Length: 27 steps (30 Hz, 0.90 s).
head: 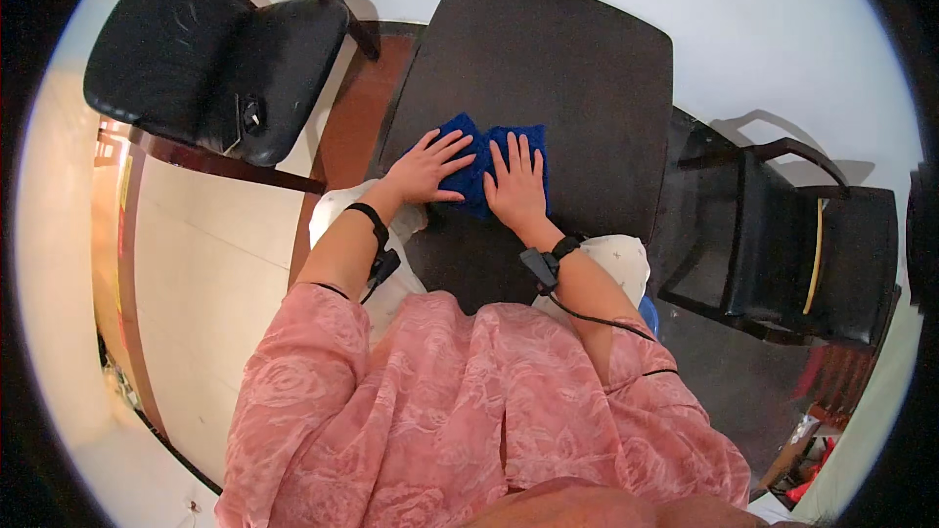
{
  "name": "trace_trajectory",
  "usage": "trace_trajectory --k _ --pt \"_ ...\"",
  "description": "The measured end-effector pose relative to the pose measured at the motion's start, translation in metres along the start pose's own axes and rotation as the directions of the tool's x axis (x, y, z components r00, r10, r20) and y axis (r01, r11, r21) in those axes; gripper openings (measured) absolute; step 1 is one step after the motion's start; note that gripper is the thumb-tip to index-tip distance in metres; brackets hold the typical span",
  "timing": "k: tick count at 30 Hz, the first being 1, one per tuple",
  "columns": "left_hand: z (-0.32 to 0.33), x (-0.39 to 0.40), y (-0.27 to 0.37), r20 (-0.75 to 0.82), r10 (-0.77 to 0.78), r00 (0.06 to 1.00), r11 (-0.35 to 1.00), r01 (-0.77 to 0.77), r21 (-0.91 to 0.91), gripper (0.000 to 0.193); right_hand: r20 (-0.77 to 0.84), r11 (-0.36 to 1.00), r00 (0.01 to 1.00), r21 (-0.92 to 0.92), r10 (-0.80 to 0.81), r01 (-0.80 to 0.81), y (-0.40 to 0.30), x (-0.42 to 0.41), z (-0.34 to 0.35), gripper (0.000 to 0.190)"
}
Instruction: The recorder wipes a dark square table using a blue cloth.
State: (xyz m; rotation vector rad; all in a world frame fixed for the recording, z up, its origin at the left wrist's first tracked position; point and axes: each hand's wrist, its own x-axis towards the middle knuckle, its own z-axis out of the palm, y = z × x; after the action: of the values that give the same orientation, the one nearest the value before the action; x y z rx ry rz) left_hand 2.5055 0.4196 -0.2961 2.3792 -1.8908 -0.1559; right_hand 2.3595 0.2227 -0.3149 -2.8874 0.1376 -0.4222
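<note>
A blue plush cloth (477,176) lies near the front edge of a dark brown table (543,59). My left hand (431,167) rests flat on the cloth's left part, fingers spread, with the wrist past its edge. On the right part lies my right hand (518,183), palm down, its fingers slightly apart and pointing away from me. Neither hand's fingers are curled around the cloth. A notch shows in the cloth's far edge between the hands; whether it is one folded piece or two, I cannot tell. Both wrists carry black straps with small grey devices.
A black padded chair (183,59) with wooden arms stands at the left, a small dark object (251,114) with a cable on its seat. Another black chair (777,249) is at the right, with a yellow strip (814,257) on it. A white wall (733,22) rises behind the table.
</note>
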Motion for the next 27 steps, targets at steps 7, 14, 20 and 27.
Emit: trace_trajectory --k 7,14,20,27 --pt "0.007 0.000 -0.001 -0.059 -0.017 0.998 1.000 0.017 -0.011 0.081 0.027 1.000 0.999 -0.008 -0.021 0.021 -0.005 0.016 0.005 0.061" --pt "0.015 0.004 0.001 -0.202 -0.274 0.940 0.961 0.276 -0.019 0.066 -0.027 0.999 0.999 0.017 -0.037 0.038 -0.012 0.056 0.023 0.058" --pt "0.017 0.012 0.006 -0.263 -0.493 0.830 0.863 0.505 -0.024 0.064 -0.075 0.998 0.996 0.023 -0.053 0.055 -0.008 0.084 0.036 0.054" --pt "0.018 0.020 -0.002 -0.274 -0.635 0.723 0.759 0.650 -0.043 0.064 -0.092 0.999 0.995 0.025 -0.036 0.038 -0.010 0.109 0.042 0.051"
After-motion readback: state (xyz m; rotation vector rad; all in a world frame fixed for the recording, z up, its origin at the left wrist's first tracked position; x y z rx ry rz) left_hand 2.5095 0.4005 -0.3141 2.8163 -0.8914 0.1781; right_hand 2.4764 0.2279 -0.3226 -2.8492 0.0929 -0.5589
